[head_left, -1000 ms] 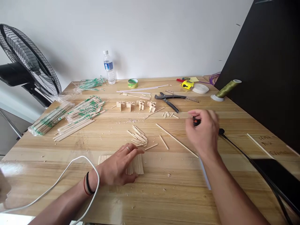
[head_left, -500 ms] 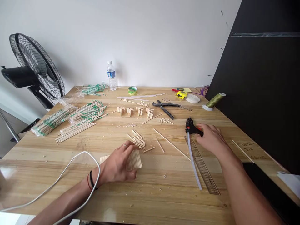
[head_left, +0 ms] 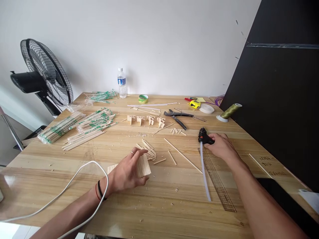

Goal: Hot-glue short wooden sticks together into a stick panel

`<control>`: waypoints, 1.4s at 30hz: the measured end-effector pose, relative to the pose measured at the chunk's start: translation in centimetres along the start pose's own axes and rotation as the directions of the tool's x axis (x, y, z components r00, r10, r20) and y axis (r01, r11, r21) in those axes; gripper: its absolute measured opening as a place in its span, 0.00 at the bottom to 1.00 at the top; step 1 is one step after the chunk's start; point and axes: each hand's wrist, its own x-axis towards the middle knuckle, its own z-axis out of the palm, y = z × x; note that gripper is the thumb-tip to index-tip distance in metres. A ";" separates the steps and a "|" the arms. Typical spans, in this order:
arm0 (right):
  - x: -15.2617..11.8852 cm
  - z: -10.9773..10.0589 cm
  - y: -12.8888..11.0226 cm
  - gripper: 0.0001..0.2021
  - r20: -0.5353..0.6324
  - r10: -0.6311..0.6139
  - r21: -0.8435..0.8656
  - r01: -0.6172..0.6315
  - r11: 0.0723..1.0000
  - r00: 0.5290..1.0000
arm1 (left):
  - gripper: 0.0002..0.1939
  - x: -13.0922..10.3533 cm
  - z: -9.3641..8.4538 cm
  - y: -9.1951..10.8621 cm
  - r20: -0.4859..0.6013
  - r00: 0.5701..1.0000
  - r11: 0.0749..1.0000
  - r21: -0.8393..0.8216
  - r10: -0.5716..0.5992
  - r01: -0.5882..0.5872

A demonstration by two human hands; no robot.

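Note:
My left hand (head_left: 128, 171) reaches over a flat panel of wooden sticks (head_left: 143, 166) laid side by side. Its thumb and index finger grip the panel's near and far edges, and the palm hides the panel's middle. On the right, my right hand (head_left: 221, 146) is closed around the handle of a black hot glue gun (head_left: 203, 136), whose nozzle points away from me. A long translucent glue stick (head_left: 205, 176) trails from the back of the gun. Beside it lies a transparent gridded ruler (head_left: 219, 182). Short cut sticks (head_left: 149, 151) are piled just beyond the left hand.
Small stick assemblies (head_left: 141, 120) stand in a row behind, near black-handled pliers (head_left: 178, 116). Bagged sticks (head_left: 62, 126) lie left, below a fan (head_left: 47, 73). A white cable (head_left: 74, 182) crosses my left forearm. A water bottle (head_left: 122, 84), tape measure (head_left: 195, 104) and thread spool (head_left: 230, 112) stand farther back.
The view has shifted slightly. The glue gun's tail of glue stick has swung a little to the left as my right hand grips the handle. My left hand stays on the panel.

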 end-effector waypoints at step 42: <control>-12.7 1.8 -9.9 0.32 0.286 -0.755 0.950 -0.071 0.304 0.590 | 0.26 -0.1 -1.4 0.2 -0.118 0.971 0.951 0.208 -0.209 0.230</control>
